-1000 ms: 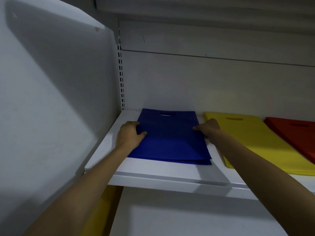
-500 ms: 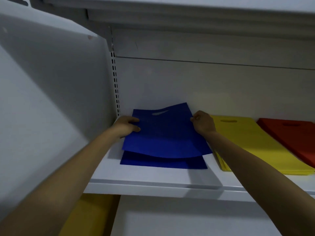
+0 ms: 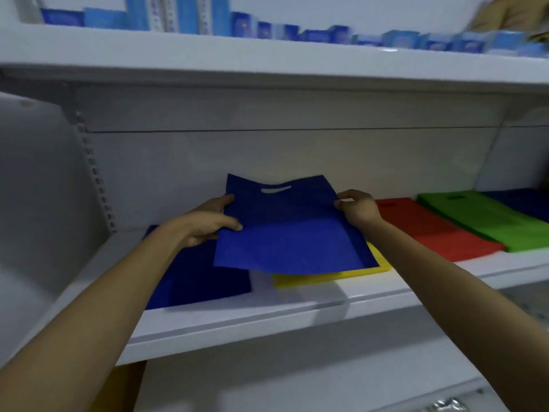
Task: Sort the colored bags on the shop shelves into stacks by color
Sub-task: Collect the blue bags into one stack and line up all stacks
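Here both the left hand and right hand pinch a blue bag, lifted above the blue stack on the shelf.

Bags: blue, yellow, red, green; white shelf.

Blue bag: lifted above the shelf, pinched at its left edge by left hand, at right edge by right hand.
Stacks: blue stack, yellow stack, red stack, green stack.
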`<state>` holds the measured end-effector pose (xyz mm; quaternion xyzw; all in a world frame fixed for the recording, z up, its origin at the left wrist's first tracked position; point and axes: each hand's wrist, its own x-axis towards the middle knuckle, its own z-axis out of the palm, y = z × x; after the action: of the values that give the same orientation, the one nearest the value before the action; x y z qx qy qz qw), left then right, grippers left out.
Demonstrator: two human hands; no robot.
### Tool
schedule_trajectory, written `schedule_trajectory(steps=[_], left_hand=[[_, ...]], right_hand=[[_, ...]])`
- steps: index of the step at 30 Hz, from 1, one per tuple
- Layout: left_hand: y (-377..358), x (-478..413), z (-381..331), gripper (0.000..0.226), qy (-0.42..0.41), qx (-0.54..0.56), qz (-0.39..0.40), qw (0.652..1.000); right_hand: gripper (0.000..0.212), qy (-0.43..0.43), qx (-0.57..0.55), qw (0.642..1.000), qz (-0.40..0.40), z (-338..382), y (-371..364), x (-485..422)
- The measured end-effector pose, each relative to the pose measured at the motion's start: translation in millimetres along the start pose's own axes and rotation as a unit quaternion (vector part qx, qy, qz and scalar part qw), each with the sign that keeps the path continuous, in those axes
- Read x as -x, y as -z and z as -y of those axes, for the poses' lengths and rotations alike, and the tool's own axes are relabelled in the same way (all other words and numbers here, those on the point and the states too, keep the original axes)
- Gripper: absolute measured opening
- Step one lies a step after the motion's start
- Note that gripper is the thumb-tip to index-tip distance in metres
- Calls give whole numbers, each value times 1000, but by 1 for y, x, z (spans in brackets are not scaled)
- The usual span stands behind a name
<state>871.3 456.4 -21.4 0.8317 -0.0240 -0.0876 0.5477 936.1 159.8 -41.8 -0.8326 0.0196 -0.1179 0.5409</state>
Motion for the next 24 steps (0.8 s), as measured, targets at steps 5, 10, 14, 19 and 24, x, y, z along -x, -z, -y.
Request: schedule_trajectory(steps=[5,10,14,19,24], left_hand=[[-108,-24,-51,85,-37,36,80,995],[-225,-29,-93,84,-41,50,150,987],[-310,-29,-122,83,-40,40,181,982],[-400,-34,-154,82,-51,44,227,972],[-465,-44,-183,83,-62,38,258,963]], right_hand=[[45,-59,-37,998,-10,-45,126,22],[39,-103,-6,993,-58,-97,241,54],[40,-125,14,987,-96,-142,323,80],[39,-144,7,980,-136,-180,410,112],[38,-164,20,970,-179,-200,472,129]])
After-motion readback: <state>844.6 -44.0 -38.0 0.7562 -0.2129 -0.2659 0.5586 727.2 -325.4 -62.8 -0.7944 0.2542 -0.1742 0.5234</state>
